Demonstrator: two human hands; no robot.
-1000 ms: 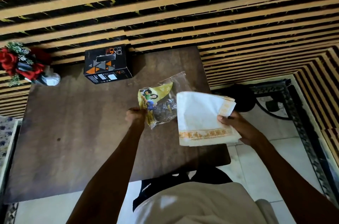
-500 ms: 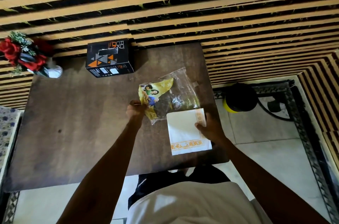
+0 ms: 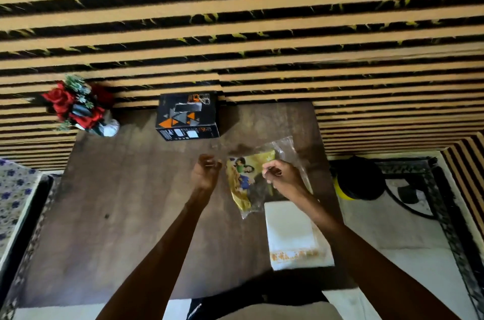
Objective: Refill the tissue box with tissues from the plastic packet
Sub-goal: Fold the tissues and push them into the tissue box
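The plastic packet (image 3: pixel 246 183), clear with a yellow printed label, lies flat on the right part of the brown table (image 3: pixel 125 215). My right hand (image 3: pixel 281 177) rests on top of it with bent fingers pinching the film. My left hand (image 3: pixel 207 173) hovers just left of the packet, loosely curled and holding nothing. A white stack of tissues (image 3: pixel 290 233) with an orange patterned border lies on the table's front right corner, under my right forearm. The black tissue box (image 3: pixel 187 115) with orange triangles stands at the table's far edge.
A vase of red flowers (image 3: pixel 78 107) stands at the far left corner of the table. A striped wall backs the table. On the floor to the right sits a black and yellow round object (image 3: pixel 356 180). A floral cloth (image 3: pixel 13 199) lies at the left.
My right hand laid the tissue stack on the table's front right corner and moved up onto the packet. My left hand let go of the packet and shifted left.
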